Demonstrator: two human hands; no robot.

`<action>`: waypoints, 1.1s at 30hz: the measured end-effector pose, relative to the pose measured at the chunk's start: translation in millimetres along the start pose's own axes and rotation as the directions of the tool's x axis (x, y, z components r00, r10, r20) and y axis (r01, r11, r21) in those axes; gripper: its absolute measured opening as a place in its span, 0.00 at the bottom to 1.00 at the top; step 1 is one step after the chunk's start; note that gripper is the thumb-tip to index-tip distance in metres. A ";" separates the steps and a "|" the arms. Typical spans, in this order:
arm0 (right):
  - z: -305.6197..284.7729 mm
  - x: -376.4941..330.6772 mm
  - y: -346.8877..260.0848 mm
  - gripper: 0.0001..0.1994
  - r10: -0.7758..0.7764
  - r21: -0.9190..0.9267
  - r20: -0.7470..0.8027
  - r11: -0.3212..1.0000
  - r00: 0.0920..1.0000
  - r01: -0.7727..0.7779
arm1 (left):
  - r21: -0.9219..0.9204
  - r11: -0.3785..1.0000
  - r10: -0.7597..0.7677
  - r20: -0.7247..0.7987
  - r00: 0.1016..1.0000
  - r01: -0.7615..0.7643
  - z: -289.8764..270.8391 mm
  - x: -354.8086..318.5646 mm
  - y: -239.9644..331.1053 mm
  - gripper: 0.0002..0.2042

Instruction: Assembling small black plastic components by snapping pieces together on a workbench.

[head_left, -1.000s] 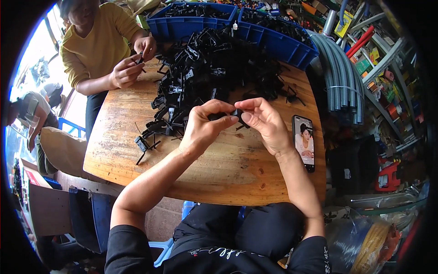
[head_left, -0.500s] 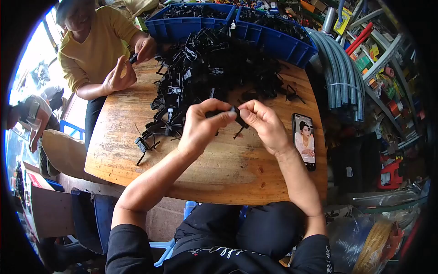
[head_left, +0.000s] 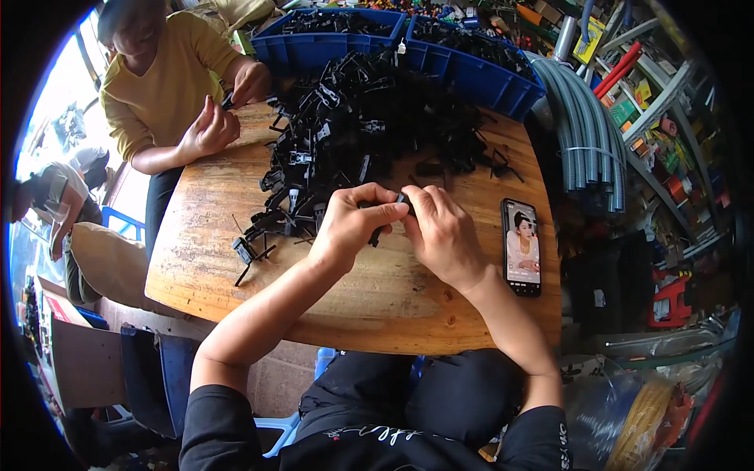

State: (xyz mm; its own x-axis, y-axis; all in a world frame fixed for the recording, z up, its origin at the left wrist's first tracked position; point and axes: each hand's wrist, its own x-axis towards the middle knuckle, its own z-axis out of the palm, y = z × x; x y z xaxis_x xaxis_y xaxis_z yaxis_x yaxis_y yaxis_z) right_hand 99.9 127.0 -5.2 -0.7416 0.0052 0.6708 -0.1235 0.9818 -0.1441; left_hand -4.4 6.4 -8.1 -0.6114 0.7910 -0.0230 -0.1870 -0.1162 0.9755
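Note:
My left hand [head_left: 349,224] is closed on a small black plastic part [head_left: 376,235], pinched between thumb and fingers above the wooden table. My right hand [head_left: 446,239] meets it from the right, its fingertips closed on the part's other end. Between the fingertips a small grey piece [head_left: 402,198] shows. The fingers hide most of the part, so its exact kind cannot be told. Just beyond my hands lies a big heap of black plastic parts with thin arms and some grey pieces [head_left: 345,125]. One such loose part [head_left: 243,251] lies at the heap's near left edge.
A phone [head_left: 522,247] with a lit screen lies on the table [head_left: 377,314] to my right. Two blue crates [head_left: 322,43] full of black parts stand at the back. Across the left corner, a co-worker's hands [head_left: 210,129] hold a small dark part. Grey hoses [head_left: 585,133] hang at the right.
My right hand has turned over the part, its back now facing up, and both hands have moved slightly nearer to me. The co-worker's hands have shifted a little.

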 end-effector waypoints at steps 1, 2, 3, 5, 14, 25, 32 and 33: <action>-0.3 -2.1 1.0 0.17 0.001 -0.004 -0.008 1.000 1.000 -0.001 | 0.006 1.000 0.005 0.005 1.000 -0.005 3.7 -0.9 1.1 0.06; 0.0 -4.3 1.8 0.15 0.020 -0.009 -0.012 1.000 1.000 -0.020 | 0.079 0.997 0.024 -0.020 1.000 -0.023 7.0 -1.6 2.6 0.07; 1.2 -5.7 3.5 0.14 0.039 -0.015 -0.016 0.999 0.999 -0.040 | 0.151 0.988 0.047 -0.043 0.998 -0.040 10.1 -1.3 4.6 0.07; 9.4 -6.3 3.8 0.13 0.022 -0.043 -0.043 0.999 0.999 -0.024 | 0.129 0.991 0.046 -0.052 0.998 -0.039 8.4 -0.9 2.3 0.09; 26.6 -16.5 3.2 0.13 0.116 0.586 0.663 -0.695 0.739 -0.417 | 0.556 0.617 0.652 0.033 0.757 -0.556 8.6 -4.0 3.3 0.17; 10.7 -8.9 -1.1 0.22 0.392 0.644 0.717 -0.689 0.577 -0.333 | 0.737 0.196 0.657 0.390 0.645 -0.646 26.9 -13.5 -3.7 0.32; -10.2 11.6 58.2 0.24 0.399 0.526 0.800 -0.825 0.449 -0.204 | 0.692 0.268 0.703 0.335 0.627 -0.670 15.7 -0.6 -14.7 0.28; -12.6 24.9 71.7 0.23 0.420 0.530 0.798 -0.831 0.433 -0.170 | 0.685 0.275 0.700 0.339 0.629 -0.675 13.2 1.9 -17.7 0.28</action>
State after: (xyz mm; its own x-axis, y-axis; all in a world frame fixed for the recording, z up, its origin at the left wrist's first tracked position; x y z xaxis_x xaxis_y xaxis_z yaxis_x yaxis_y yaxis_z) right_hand 80.9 199.9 10.4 -0.8991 0.2629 -0.3499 -0.1205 -0.9173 -0.3796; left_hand 7.9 17.9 -22.5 -0.2546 0.6198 0.7423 0.8877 -0.1548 0.4337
